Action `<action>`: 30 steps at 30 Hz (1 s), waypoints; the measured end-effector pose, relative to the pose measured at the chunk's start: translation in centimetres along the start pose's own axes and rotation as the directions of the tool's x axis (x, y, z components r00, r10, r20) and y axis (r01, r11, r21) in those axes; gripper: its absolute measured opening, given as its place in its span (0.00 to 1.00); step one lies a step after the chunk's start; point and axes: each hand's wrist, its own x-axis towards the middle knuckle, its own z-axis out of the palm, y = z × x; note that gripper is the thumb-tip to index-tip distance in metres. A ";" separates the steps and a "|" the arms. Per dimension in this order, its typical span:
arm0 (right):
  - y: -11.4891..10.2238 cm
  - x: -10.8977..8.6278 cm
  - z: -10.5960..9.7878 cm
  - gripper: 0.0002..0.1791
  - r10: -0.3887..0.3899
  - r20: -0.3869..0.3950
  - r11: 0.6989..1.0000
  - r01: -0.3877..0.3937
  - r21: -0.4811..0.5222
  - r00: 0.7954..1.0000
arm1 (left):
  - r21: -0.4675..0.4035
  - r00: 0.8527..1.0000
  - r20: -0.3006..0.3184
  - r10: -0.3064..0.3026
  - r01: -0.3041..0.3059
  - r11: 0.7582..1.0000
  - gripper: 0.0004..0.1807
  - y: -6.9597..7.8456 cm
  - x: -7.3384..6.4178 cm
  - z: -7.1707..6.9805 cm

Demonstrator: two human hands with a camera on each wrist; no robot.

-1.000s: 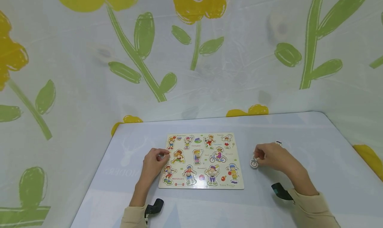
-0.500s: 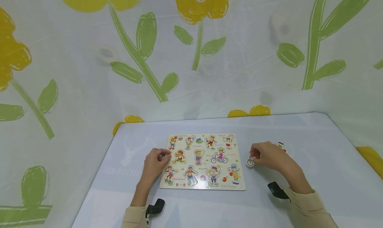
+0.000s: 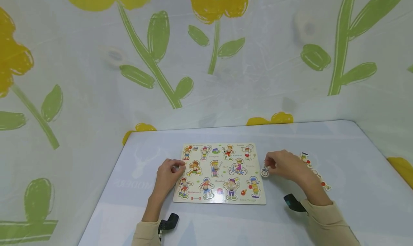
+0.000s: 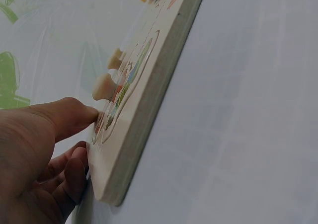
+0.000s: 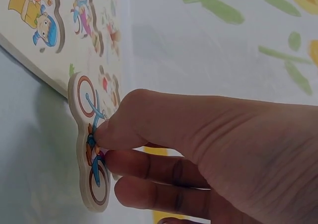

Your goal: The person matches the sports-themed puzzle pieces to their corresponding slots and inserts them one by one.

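Observation:
A wooden peg puzzle board lies on the table, printed with children at sports; some figures carry round wooden knobs. At its left edge my left hand has thumb and fingertips on the rim. The left wrist view shows that thumb at the edge by a knob, the other fingers curled against the side. My right hand pinches a bicycle puzzle piece between thumb and fingers, just off the board's right edge. The piece is tilted up on edge, its painted face partly covered by the fingertips. A bicycle picture shows on the board.
Behind the right wrist lie several loose puzzle pieces, partly hidden by the arm. A flower-printed curtain rises behind the table. Black wrist cameras sit at both cuffs.
My right hand has carried the bicycle piece leftward to the board's right edge, uncovering more of the loose pieces behind it. The left hand has kept its place on the board.

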 end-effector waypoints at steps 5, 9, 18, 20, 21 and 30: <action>-0.3 0.3 0.4 0.08 -0.009 -0.005 1.000 0.009 0.008 1.000 | 0.002 1.000 0.003 -0.001 0.001 1.000 0.07 0.0 0.0 0.1; -0.7 0.4 0.7 0.08 -0.017 -0.008 1.000 0.018 0.009 1.000 | -0.002 1.000 0.005 -0.003 0.003 1.000 0.07 0.1 0.0 0.1; -1.9 0.8 1.4 0.09 -0.008 -0.008 1.000 0.009 0.030 1.000 | 0.004 1.000 -0.011 0.003 -0.003 1.000 0.08 0.1 -0.1 0.1; -2.1 1.0 1.6 0.09 -0.018 -0.015 1.000 0.018 0.026 1.000 | 0.002 1.000 -0.008 -0.004 0.004 1.000 0.07 0.0 -0.2 0.1; -2.2 1.0 1.6 0.10 -0.023 -0.019 0.999 0.024 0.023 1.000 | 0.002 1.000 -0.005 -0.007 0.007 1.000 0.07 0.0 -0.1 0.2; -3.1 1.6 2.1 0.10 -0.037 -0.028 0.999 0.038 0.030 0.999 | 0.007 1.000 0.001 -0.010 0.010 1.000 0.08 0.0 -0.1 0.2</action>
